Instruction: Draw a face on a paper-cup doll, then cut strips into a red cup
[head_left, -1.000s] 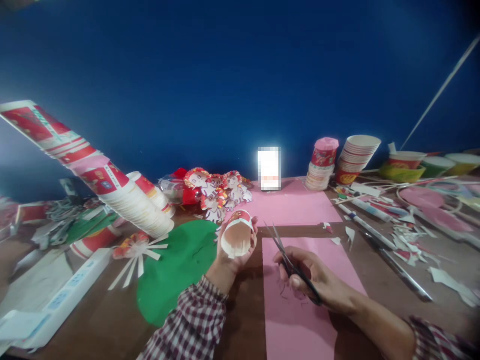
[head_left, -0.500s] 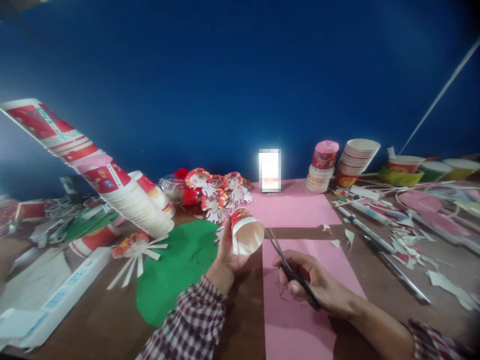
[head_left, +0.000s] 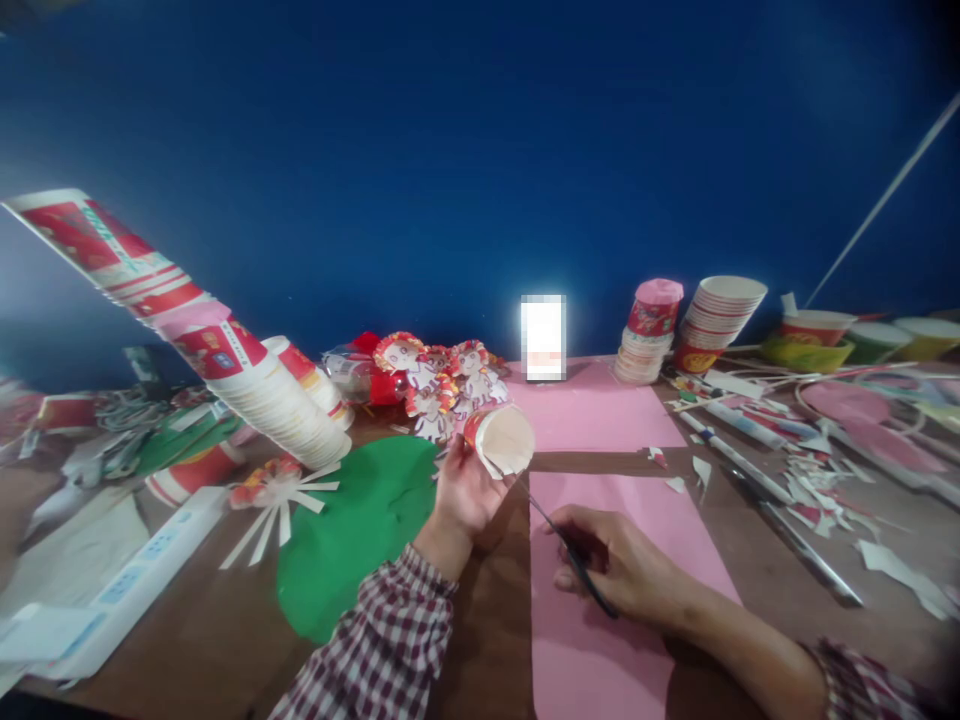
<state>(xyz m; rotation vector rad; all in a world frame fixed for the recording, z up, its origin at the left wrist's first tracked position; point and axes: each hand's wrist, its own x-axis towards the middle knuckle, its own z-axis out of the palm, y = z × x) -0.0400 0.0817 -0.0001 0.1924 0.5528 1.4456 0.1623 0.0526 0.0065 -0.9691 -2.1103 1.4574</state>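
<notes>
A red-and-white paper cup point(head_left: 507, 442) rests in my left hand point(head_left: 466, 492), its open mouth turned toward me and its lower rim cut or folded into a flap. My fingers curl round the cup from the left and below. My right hand point(head_left: 619, 560) grips dark-handled scissors point(head_left: 571, 556), whose blades point up and left toward the cup's lower edge. Whether the tips touch the paper I cannot tell. Under the right hand lies a pink sheet point(head_left: 592, 655); a green sheet point(head_left: 352, 540) lies left of my left hand.
Tall stacked paper cups point(head_left: 277, 400) lean at the left, beside a cup cut into strips point(head_left: 270, 495) and a power strip point(head_left: 142, 580). Paper figures point(head_left: 431, 385) stand behind the cup. More stacked cups point(head_left: 720, 320) are at the back right, with paper scraps point(head_left: 817, 490) nearby.
The cup has tilted so its mouth faces me more, and its rim now shows a flap. The scissors have moved closer to the cup, their blades looking closed together.
</notes>
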